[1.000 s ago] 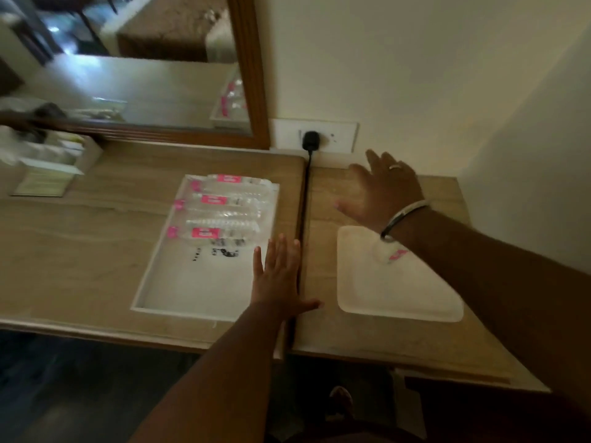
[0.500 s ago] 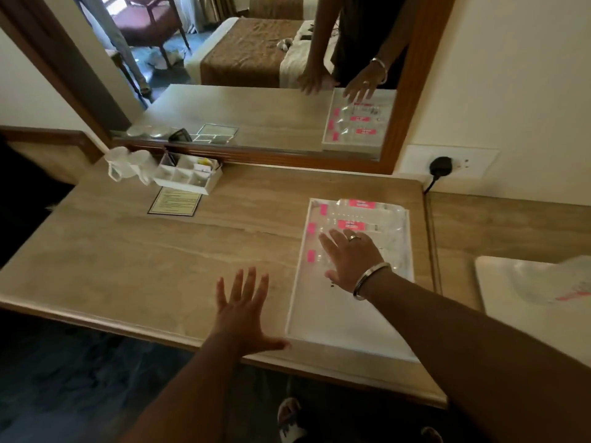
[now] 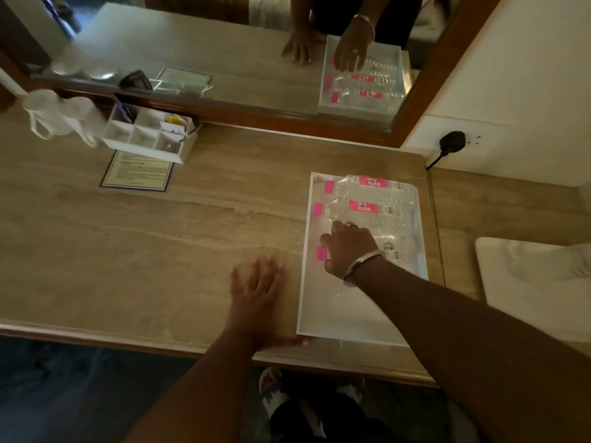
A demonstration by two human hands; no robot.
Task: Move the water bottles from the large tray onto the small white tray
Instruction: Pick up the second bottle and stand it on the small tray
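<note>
Three clear water bottles with pink caps and pink labels lie side by side in the far half of the large white tray (image 3: 335, 308). The far bottle (image 3: 371, 183) and the middle bottle (image 3: 364, 207) are untouched. My right hand (image 3: 348, 247) curls over the nearest bottle (image 3: 396, 247) close to its cap end. My left hand (image 3: 256, 289) lies flat on the table just left of the tray, fingers spread, thumb at the tray's near corner. At the right edge sits the small white tray (image 3: 527, 302), on which another clear bottle (image 3: 550, 260) lies.
A white compartment organizer (image 3: 147, 135), a printed card (image 3: 137, 171) and white cups (image 3: 57, 113) stand at the back left under the wood-framed mirror (image 3: 224, 75). A black plug (image 3: 451, 142) sits in the wall socket behind the large tray. The table's front edge runs just below my left hand.
The view swung left from the small tray to the large one. My right hand came over from the small tray and curled onto the nearest bottle. My left hand shifted to the tray's left side.
</note>
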